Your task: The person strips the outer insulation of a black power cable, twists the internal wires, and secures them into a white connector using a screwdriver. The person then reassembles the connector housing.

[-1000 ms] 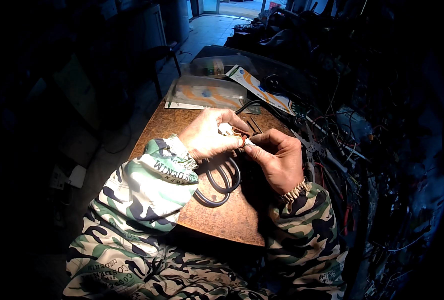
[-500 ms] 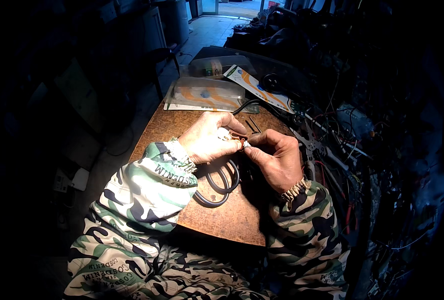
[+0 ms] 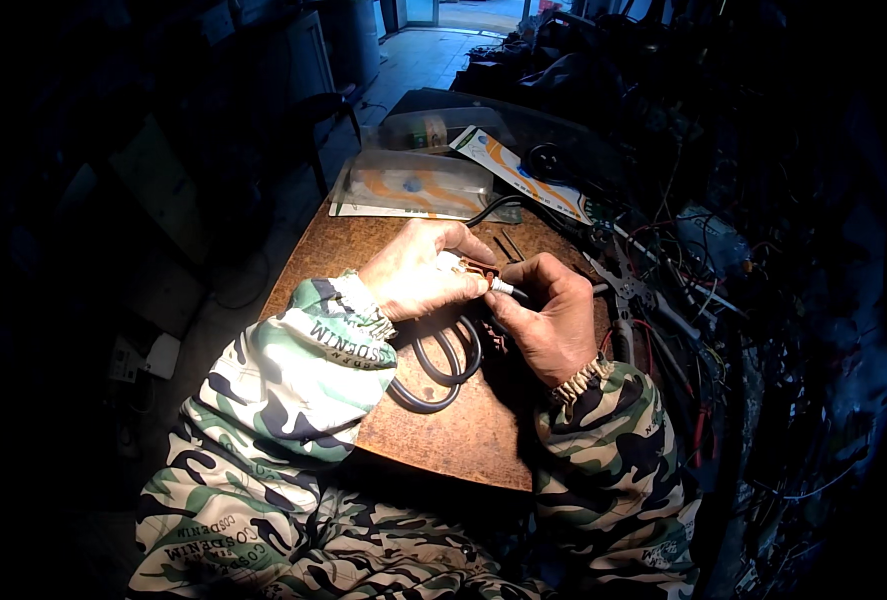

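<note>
left hand (image 3: pixel 416 272) pinches a small white-and-brown fitting (image 3: pixel 488 277) just beyond the looped black cable (image 3: pixel 426 407); right hand (image 3: pixel 554 322) pinches a thin piece (image 3: pixel 520 294) at its white end. looks midway tbh: brown side's exposed, can't tell what's left.

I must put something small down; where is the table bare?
The table is bare between the cable loops and its front edge, and between the packaging and left sleeve. Its right side is crowded with pliers and wires.

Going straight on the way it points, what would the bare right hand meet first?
Probably the small white and reddish-brown part held in the bare left hand; depth is unclear, and the right hand may already touch it.
</note>
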The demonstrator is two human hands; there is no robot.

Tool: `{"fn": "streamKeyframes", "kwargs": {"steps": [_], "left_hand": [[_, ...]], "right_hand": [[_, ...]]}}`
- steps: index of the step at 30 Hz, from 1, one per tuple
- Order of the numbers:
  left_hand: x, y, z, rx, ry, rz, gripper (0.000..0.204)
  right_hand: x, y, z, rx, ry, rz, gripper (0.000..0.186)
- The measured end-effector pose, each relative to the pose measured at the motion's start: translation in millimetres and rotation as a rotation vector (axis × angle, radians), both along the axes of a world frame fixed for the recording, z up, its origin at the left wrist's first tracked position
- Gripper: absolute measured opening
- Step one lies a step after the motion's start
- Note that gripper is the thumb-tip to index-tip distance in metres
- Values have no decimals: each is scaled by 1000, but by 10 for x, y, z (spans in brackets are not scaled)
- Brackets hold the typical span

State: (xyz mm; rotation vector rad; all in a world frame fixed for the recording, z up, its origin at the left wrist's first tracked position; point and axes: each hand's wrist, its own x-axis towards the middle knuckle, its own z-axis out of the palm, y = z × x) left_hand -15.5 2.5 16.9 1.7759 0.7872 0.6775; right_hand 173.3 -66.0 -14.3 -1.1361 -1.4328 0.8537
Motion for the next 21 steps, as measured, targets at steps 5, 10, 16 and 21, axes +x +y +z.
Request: {"fn": "streamKeyframes", "kwargs": {"steps": [5, 10, 16, 21], "left_hand": [[7, -30, 12, -5, -11, 24, 38], [45, -32, -2, 53, 47, 52, 36], [73, -6, -24, 73, 50, 44, 34], [-5, -35, 121, -62, 52, 92, 33]], "right_hand": [[-16, 13, 0, -80, 116, 29, 17], [-11, 13, -24, -66, 77, -1, 18], [108, -5, 92, -128, 32, 70, 20], [493, 101, 252, -27, 65, -62, 19]]}}
